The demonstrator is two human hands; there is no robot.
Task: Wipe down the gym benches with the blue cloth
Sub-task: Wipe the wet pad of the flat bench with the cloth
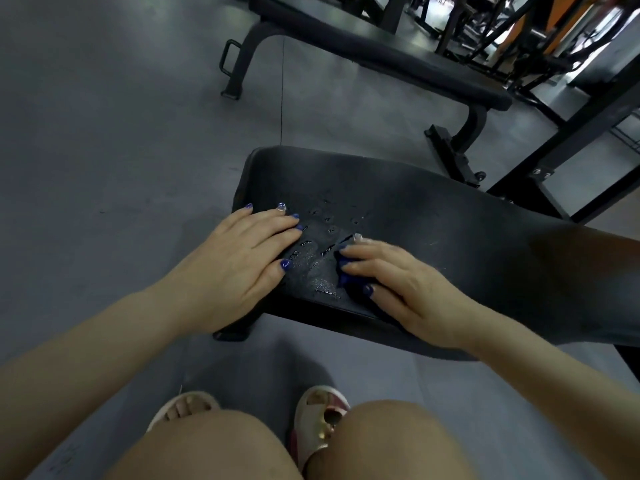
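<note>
Blue cloth point(344, 268): lay bunched on the near end of the black bench pad, mostly hidden beneath the right hand, with only a dark blue fold showing by the thumb and first finger
Right hand point(391, 277): lay palm down over the cloth, fingers stretched forward and only slightly bent, pressing it flat against the pad rather than clutching it; the fingertips were blurred
Left hand point(242, 251): rested flat on the left corner of the same pad, fingers straight and spread, holding nothing, just beside the wet patch and apart from the cloth
Near bench point(433, 216): black padded top running from the lower left toward the right, its dark frame beneath
Wet patch point(320, 258): droplets and streaks of liquid on the pad between the two hands, some beads farther up the pad
Second bench point(398, 60): black flat bench standing beyond the near one, well apart from it, on curved dark legs with a handle at its left end
Floor point(104, 133): grey, smooth, under both benches
Machine frames point(519, 36): dark bars with orange parts at the upper right, behind the second bench
Person: bare knees and light sandals point(320, 420) at the bottom edge, below the near bench
</note>
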